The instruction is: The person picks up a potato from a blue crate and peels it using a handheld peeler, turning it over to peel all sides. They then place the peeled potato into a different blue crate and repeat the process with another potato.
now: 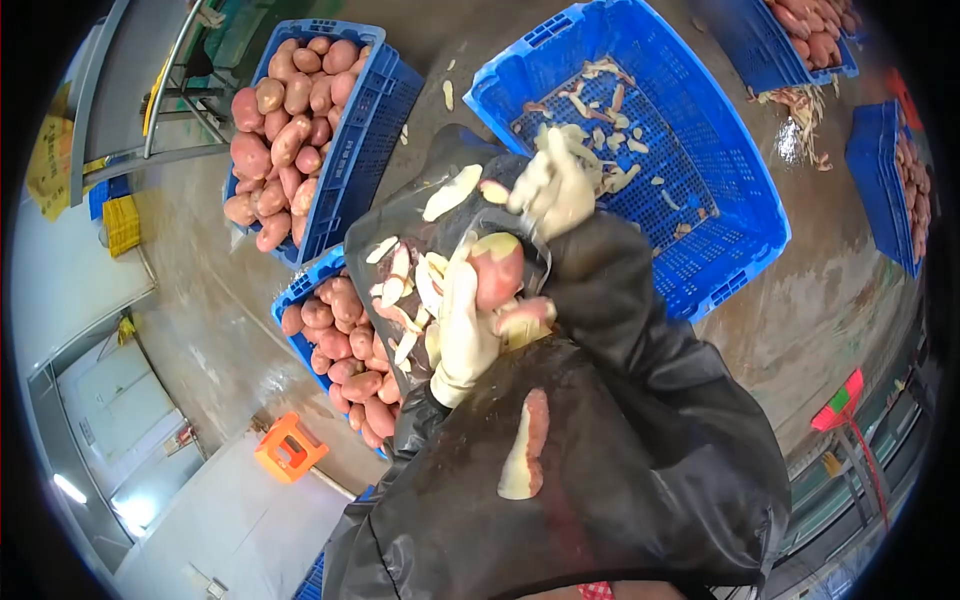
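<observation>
My left hand point(466, 335), in a pale glove, is closed around a red-skinned potato point(497, 268) above my lap. A pale yellow patch at the potato's top end has no skin. My right hand point(555, 190), also gloved, is just above and to the right of the potato, near the blue crate's edge. Its fingers are curled and slightly blurred; what they hold is hidden. Peel strips point(430, 285) lie on the dark apron beside my left hand. A long peel piece point(525, 445) rests lower on the apron point(640, 480).
Ahead stands a blue crate point(735, 160) with peelings on its bottom. To the left are two blue crates of potatoes point(290, 140) point(355, 350). More potato crates point(885, 180) stand at the right. An orange stool point(290, 447) is at lower left, on the wet floor.
</observation>
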Action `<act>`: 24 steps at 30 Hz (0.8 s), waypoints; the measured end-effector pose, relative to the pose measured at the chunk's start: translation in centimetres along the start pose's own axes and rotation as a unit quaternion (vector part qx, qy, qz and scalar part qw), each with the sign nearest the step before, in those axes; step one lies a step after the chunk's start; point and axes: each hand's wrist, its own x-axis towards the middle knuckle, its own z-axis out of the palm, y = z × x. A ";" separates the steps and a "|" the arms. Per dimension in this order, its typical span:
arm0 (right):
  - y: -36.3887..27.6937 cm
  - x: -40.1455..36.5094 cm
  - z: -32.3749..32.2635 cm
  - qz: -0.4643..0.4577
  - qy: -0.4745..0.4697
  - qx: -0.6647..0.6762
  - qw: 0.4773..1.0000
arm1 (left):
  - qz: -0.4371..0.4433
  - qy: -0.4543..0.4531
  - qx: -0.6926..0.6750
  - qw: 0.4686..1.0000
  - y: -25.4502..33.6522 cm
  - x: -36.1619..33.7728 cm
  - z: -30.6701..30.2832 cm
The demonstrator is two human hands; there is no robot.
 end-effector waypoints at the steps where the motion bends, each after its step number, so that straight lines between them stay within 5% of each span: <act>1: -1.1 1.9 -1.1 -0.059 0.040 0.010 0.997 | -0.051 -0.041 -0.119 0.991 0.3 0.0 0.4; 2: -2.2 2.5 -1.0 -0.117 0.080 0.021 0.990 | -0.043 -0.043 -0.120 0.991 0.1 0.2 0.4; 4: -1.8 -0.4 0.7 -0.030 -0.073 0.081 0.994 | 0.003 0.002 -0.151 0.988 -1.0 1.1 -0.1; 5: -0.6 -1.6 1.6 -0.028 -0.043 0.081 0.995 | -0.032 -0.154 -0.313 0.937 -2.7 1.8 -3.3; 6: -0.2 -1.8 2.3 -0.030 -0.023 0.078 0.996 | -0.033 -0.154 -0.314 0.936 -2.0 0.9 -2.4; 7: 0.1 -0.9 1.3 -0.020 -0.027 0.088 0.996 | 0.031 -0.062 0.106 0.992 -0.5 -0.3 -0.6; 8: 0.1 -0.9 1.5 -0.017 -0.030 0.088 0.996 | 0.086 0.049 0.505 0.857 0.2 -1.2 0.2; 12: 1.1 -1.5 3.2 -0.016 -0.012 -0.002 1.000 | 0.251 0.054 0.500 0.827 0.0 -0.1 -0.6; 16: 0.6 1.5 2.0 -0.049 -0.053 -0.084 0.994 | 0.248 0.016 0.563 0.789 0.7 1.3 -1.1; 18: -1.3 4.9 -0.1 -0.085 0.028 -0.043 0.995 | 0.222 0.028 0.417 0.881 0.3 2.2 -2.8; 20: -0.5 1.1 2.8 -0.023 -0.113 0.057 0.992 | 0.264 -0.011 0.462 0.846 0.9 2.5 -3.4; 22: 2.9 1.6 1.5 -0.092 -0.102 -0.206 0.969 | 0.250 -0.013 0.460 0.852 1.0 2.2 -2.6; 24: -0.2 2.5 2.7 -0.156 0.081 -0.158 0.972 | 0.131 -0.014 0.284 0.950 0.7 2.6 -3.2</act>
